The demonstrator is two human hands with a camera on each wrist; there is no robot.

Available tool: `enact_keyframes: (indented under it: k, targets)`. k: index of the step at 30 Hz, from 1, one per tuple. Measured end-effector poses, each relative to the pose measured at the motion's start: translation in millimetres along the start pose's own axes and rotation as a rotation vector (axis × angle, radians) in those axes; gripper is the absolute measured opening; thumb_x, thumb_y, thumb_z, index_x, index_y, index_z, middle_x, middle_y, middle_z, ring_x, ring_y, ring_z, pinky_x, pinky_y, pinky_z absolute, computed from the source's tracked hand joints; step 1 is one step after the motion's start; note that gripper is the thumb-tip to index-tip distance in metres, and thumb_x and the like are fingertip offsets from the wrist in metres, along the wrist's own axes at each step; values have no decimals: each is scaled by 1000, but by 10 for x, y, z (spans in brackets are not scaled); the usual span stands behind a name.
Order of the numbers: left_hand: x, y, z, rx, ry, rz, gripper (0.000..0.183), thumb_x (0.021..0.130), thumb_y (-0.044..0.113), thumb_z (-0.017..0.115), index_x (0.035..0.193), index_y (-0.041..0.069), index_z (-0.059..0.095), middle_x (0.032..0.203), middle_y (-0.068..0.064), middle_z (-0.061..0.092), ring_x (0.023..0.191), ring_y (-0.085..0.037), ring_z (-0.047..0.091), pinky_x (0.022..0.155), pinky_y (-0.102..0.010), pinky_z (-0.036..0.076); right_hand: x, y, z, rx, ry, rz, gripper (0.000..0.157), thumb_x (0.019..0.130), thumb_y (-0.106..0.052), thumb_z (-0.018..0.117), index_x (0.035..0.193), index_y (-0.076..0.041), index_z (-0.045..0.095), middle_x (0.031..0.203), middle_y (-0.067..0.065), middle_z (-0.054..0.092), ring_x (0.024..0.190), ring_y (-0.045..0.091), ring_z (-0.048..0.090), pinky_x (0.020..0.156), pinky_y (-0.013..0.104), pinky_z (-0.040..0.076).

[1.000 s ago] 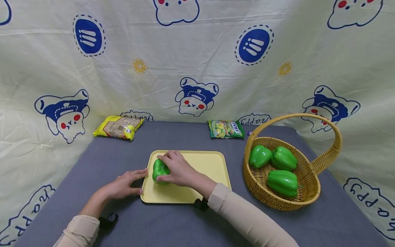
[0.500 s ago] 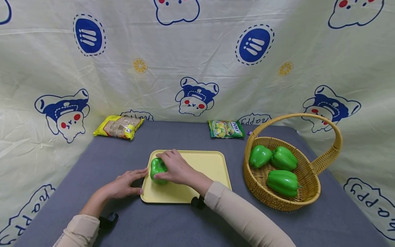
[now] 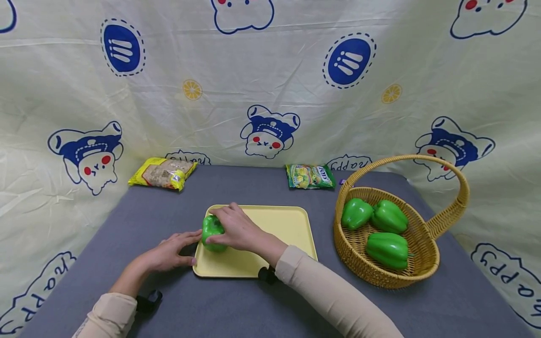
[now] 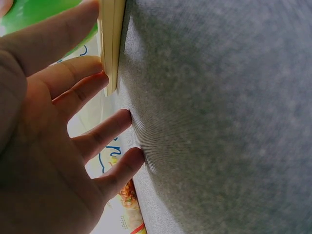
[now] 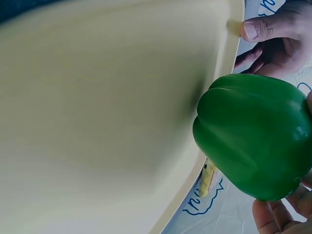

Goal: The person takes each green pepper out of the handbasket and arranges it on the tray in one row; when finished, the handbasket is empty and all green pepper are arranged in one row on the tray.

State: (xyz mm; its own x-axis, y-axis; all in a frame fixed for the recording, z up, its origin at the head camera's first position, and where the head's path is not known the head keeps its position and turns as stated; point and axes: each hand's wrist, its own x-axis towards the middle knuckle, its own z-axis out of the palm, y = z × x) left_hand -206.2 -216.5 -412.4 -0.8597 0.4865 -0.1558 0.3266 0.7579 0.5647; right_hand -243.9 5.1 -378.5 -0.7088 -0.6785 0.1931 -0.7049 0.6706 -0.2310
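Note:
A green bell pepper (image 3: 212, 233) is at the left side of the pale yellow tray (image 3: 279, 239) in the head view. My right hand (image 3: 238, 229) grips it from the right, thumb on the near side and fingers on the far side. In the right wrist view the bell pepper (image 5: 253, 136) overlaps the tray's raised edge. My left hand (image 3: 169, 252) rests at the tray's left edge, fingers spread. The left wrist view shows its fingertips against the tray rim (image 4: 111, 44) and the grey cloth.
At the right stands a wicker basket (image 3: 344, 253) with a tall handle, holding three green bell peppers (image 3: 387, 250). A yellow snack bag (image 3: 162, 173) lies at the back left, a green packet (image 3: 310, 176) at the back middle. A printed curtain (image 3: 169, 56) hangs behind the table.
My right hand has moved the bell pepper a little to the left, closer to the tray's left edge. The left hand stays in place.

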Motion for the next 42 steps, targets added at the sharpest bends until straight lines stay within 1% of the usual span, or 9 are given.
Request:
enact_keyframes:
  k: [11, 15, 19, 22, 30, 36, 38, 42]
  targets:
    - [-6, 5, 4, 21, 2, 14, 69, 85, 34, 68, 142, 4, 42, 148, -19, 37, 131, -47, 33, 94, -71, 25, 16, -19, 23, -28, -6, -26, 69, 82, -52, 66, 136, -13, 49, 131, 2, 56, 113, 18, 48, 96, 31, 40]
    - [-3, 3, 6, 13, 2, -4, 69, 85, 34, 68, 141, 3, 43, 148, -19, 38, 132, -46, 32, 95, -71, 24, 14, -26, 33, -32, -10, -19, 69, 82, -53, 66, 136, -14, 48, 131, 2, 56, 116, 18, 48, 98, 32, 40]
    - [4, -2, 2, 9, 7, -10, 68, 86, 34, 67, 141, 2, 43, 148, -19, 37, 133, -46, 32, 96, -71, 24, 8, -25, 32, -25, -16, -9, 70, 82, -54, 65, 137, -15, 47, 132, 2, 54, 117, 18, 47, 98, 31, 41]
    - [3, -2, 0, 12, 9, -1, 68, 86, 33, 67, 141, 2, 42, 149, -19, 37, 133, -46, 32, 95, -71, 24, 4, -18, 32, -23, -16, -9, 70, 82, -56, 64, 137, -15, 47, 133, 2, 54, 117, 18, 47, 98, 31, 41]
    - [-5, -2, 7, 6, 2, 2, 68, 86, 34, 67, 142, 3, 41, 150, -19, 35, 132, -47, 31, 95, -71, 23, -19, -15, 36, -28, -3, -27, 70, 81, -57, 64, 136, -15, 48, 131, 2, 54, 115, 18, 47, 97, 31, 40]
    - [-2, -19, 18, 7, 11, 14, 68, 86, 34, 67, 142, 3, 42, 149, -19, 36, 132, -47, 32, 95, -71, 24, -70, -19, -20, -15, 17, -19, 72, 80, -57, 65, 135, -15, 49, 131, 2, 54, 116, 19, 48, 99, 33, 40]
    - [3, -24, 19, -2, 11, 3, 69, 86, 35, 67, 142, 4, 41, 150, -18, 36, 133, -46, 32, 96, -71, 23, -100, -10, -50, -5, 29, -15, 72, 80, -57, 66, 135, -14, 49, 131, 3, 54, 116, 19, 48, 99, 33, 41]
    - [6, -23, 14, 7, 12, 5, 68, 86, 34, 67, 142, 3, 42, 150, -18, 36, 132, -46, 32, 95, -71, 24, -184, 34, -108, 28, 58, -19, 71, 79, -55, 68, 135, -14, 50, 131, 3, 55, 116, 19, 48, 100, 35, 41]
